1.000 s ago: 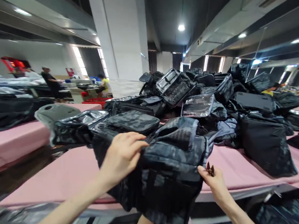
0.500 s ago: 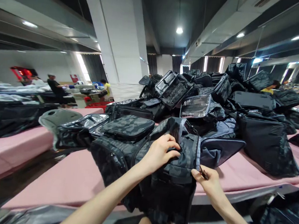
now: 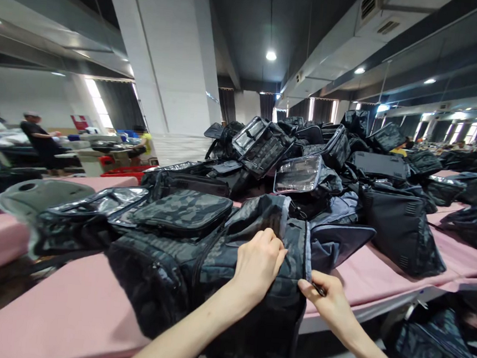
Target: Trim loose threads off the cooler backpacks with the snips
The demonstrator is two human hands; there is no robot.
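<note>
A black and grey camouflage backpack [image 3: 214, 266] lies on the pink-covered table in front of me, its near part hanging over the edge. My left hand [image 3: 259, 261] is closed on top of it, knuckles up, gripping the camouflage fabric; the fingertips are hidden. At the bag's right side, my right hand [image 3: 324, 292] pinches the edge beside a pale grey binding strip [image 3: 308, 252]. A small dark object [image 3: 319, 289], too small to name, pokes out between the fingers of that hand. Just beyond stands an unfolded bag flap [image 3: 339, 241] with grey lining.
A heap of similar camouflage bags [image 3: 266, 148] covers the pink table [image 3: 64, 308] behind. A grey-green plastic chair [image 3: 45, 195] stands at left. More bags [image 3: 437, 341] lie below the table at right. A white pillar [image 3: 161, 55] rises behind; people work farther back.
My left hand's fingers have curled in tighter on the fabric. The right hand still pinches the edge, slightly lower. My view has turned a little to the right.
</note>
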